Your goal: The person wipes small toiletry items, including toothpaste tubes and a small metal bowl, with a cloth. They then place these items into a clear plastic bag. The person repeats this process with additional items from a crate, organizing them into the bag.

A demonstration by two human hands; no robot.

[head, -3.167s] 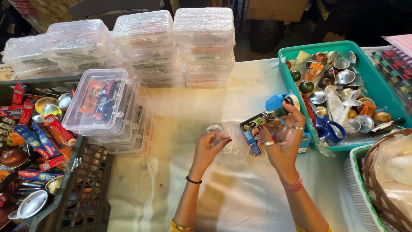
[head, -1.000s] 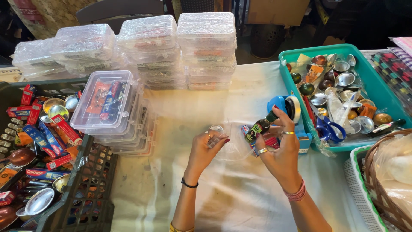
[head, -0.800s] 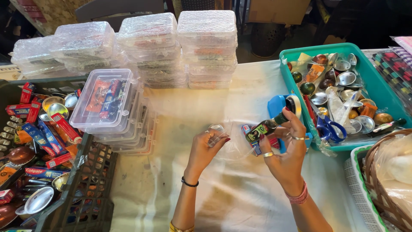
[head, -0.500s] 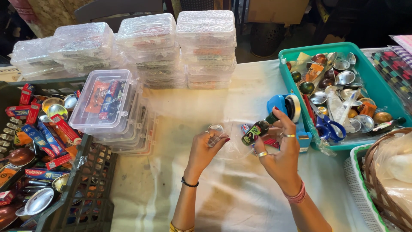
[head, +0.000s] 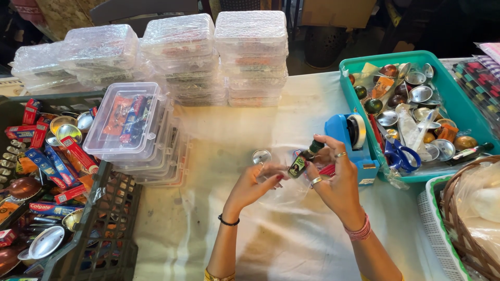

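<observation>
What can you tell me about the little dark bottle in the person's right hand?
The small bottle is dark, glass by the look of it, with a black cap and a green label on its body. It lies tilted, cap up toward the blue tape dispenser. The right hand pinches it above the white cloth; the left hand reaches in beside its lower end, holding clear plastic wrap. Whether it is full cannot be seen.

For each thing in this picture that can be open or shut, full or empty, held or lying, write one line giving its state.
small dark bottle: capped, held tilted by right hand.
clear bag: held by left hand.
clear box: lid shut, filled.
teal tray: filled.
blue scissors: closed, lying.
</observation>
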